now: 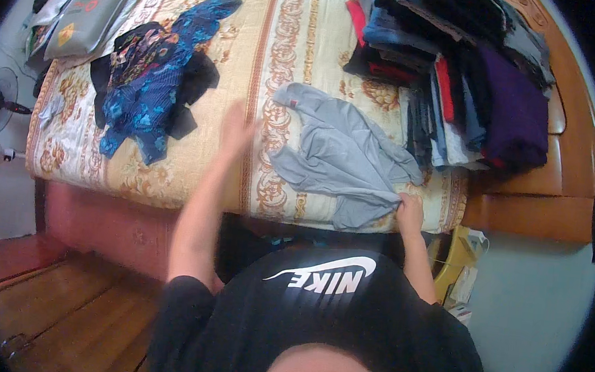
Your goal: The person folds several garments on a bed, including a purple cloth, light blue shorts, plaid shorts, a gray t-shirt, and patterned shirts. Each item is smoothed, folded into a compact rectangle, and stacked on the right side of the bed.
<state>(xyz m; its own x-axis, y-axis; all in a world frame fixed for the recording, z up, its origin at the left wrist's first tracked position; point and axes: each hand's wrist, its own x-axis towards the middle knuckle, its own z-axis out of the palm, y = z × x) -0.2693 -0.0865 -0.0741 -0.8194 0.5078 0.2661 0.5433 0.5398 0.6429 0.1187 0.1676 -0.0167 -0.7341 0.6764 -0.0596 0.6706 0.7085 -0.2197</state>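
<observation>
A light grey garment (332, 141) lies loosely spread and creased on the patterned bedspread (219, 180). My right hand (411, 211) pinches its near right edge close to the front of the bed. Over the bedspread, left of the garment, my left hand (240, 129) is blurred, holding nothing, with the thumb apart from the fingers. Further left lies a blue floral garment (145, 95), partly on top of black clothing (198, 76).
Tall stacks of folded clothes, with a purple item (516, 109) among them, stand at the right against a wooden headboard (531, 209). A grey padded item (99, 13) lies at the far left. A fan (0, 102) stands beside the bed.
</observation>
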